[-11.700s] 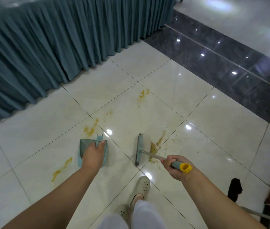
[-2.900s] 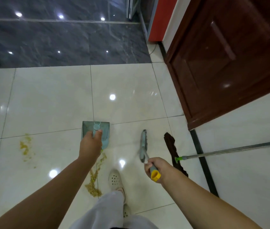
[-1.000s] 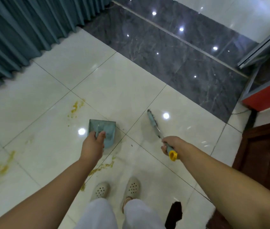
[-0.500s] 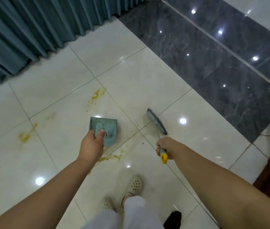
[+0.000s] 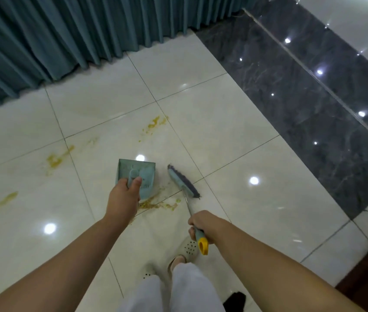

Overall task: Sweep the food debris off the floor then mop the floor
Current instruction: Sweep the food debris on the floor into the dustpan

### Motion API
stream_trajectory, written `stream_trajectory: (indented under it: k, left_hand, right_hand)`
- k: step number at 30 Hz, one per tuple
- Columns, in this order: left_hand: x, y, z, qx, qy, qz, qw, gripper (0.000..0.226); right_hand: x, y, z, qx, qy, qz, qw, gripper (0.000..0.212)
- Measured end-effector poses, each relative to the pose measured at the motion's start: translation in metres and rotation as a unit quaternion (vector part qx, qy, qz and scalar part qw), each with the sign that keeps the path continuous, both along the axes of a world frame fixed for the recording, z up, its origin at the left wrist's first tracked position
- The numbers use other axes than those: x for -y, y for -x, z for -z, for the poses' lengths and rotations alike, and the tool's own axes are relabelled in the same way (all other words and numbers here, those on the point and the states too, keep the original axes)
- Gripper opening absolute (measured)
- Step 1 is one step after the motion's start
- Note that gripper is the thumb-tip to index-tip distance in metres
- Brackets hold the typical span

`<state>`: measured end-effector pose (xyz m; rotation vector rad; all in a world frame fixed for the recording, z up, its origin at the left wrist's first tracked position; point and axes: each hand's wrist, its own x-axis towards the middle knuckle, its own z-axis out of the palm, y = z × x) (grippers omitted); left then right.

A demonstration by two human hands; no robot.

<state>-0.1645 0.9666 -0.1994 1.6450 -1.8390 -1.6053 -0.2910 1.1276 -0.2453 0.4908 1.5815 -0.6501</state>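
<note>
Several yellow smears were spread over the pale floor (image 5: pixel 234 122): one near the curtain (image 5: pixel 43 37), two at left, and the debris streak (image 5: pixel 158 204) by the feet. Over the last half second the view swung back onto that streak. Left hand (image 5: pixel 123 198) gripped the dustpan (image 5: pixel 136 174) handle, pan beside the streak's left end. Right hand (image 5: pixel 202 224) was closed round the brush (image 5: pixel 183 181) handle; the head had moved in just beyond the streak. Likely a sweep into the pan next; mopping not started.

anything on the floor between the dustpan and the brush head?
Head view: yellowish food debris is smeared on the tile between the dustpan and brush head, toward their near ends.
</note>
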Motion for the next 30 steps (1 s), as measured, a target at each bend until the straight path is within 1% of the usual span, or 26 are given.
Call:
stream_trajectory:
  k: [5, 9, 15, 18, 20, 24, 27, 30]
  left_hand:
    - [0.006, -0.053, -0.002, -0.002, 0.002, -0.019, 1.000, 0.027]
    - [0.008, -0.083, -0.003, 0.012, 0.013, -0.013, 1.000, 0.030]
    - [0.008, -0.112, 0.005, 0.038, 0.002, -0.020, 0.999, 0.036]
    - [0.008, -0.125, 0.006, 0.044, -0.012, -0.025, 0.999, 0.040]
    - [0.009, -0.134, 0.006, 0.047, -0.012, -0.030, 0.998, 0.039]
    - [0.010, -0.151, 0.007, 0.045, -0.014, -0.035, 0.998, 0.032]
    - [0.010, -0.162, 0.007, 0.024, -0.033, -0.052, 0.998, 0.029]
    - [0.012, -0.171, 0.008, 0.020, -0.040, -0.059, 0.997, 0.028]
  right_hand:
    - [0.002, -0.045, -0.010, 0.028, -0.028, -0.042, 0.998, 0.014]
    - [-0.004, -0.056, -0.020, -0.013, -0.019, -0.063, 0.998, 0.017]
    - [-0.028, -0.055, -0.036, -0.061, -0.008, -0.009, 0.998, 0.014]
    - [-0.040, -0.043, -0.035, -0.081, -0.010, 0.023, 0.996, 0.010]
    - [-0.045, -0.037, -0.031, -0.087, -0.021, 0.031, 0.995, 0.009]
    - [-0.039, -0.047, -0.020, -0.079, -0.020, 0.057, 0.995, 0.010]
    - [-0.020, -0.075, -0.014, -0.063, -0.008, 0.060, 0.996, 0.011]
    - [0.003, -0.108, -0.008, -0.036, -0.001, 0.051, 0.998, 0.010]
